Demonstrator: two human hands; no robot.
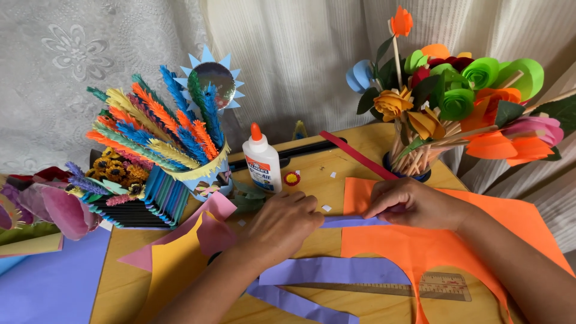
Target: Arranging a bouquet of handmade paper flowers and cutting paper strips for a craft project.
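Hands meet over a narrow purple paper strip (351, 221) that lies flat across the wooden surface (336, 165). Our left hand (285, 222) is curled knuckles-up on the strip's left end, fingers bent and pressing it down; whether the tips pinch the paper we cannot tell, since they are hidden under the hand. Our right hand (411, 203) has its fingers drawn together on the strip's right part, where it crosses onto the orange paper sheet (444, 246).

We judge the step in hand to be folding or rolling this strip from one end, and it seems barely begun, as most of the strip lies flat. The next move calls for a firm hold on one end while the other is turned evenly, keeping the edges aligned.

Just below lie more purple paper strips (327, 271) and a wooden ruler (441, 285). Beyond the left hand stands a white glue bottle (262, 163) with an orange cap, upright. Farther left is a holder of fringed paper stems (162, 129); at the far right, a cup of paper flowers (456, 99) on sticks.
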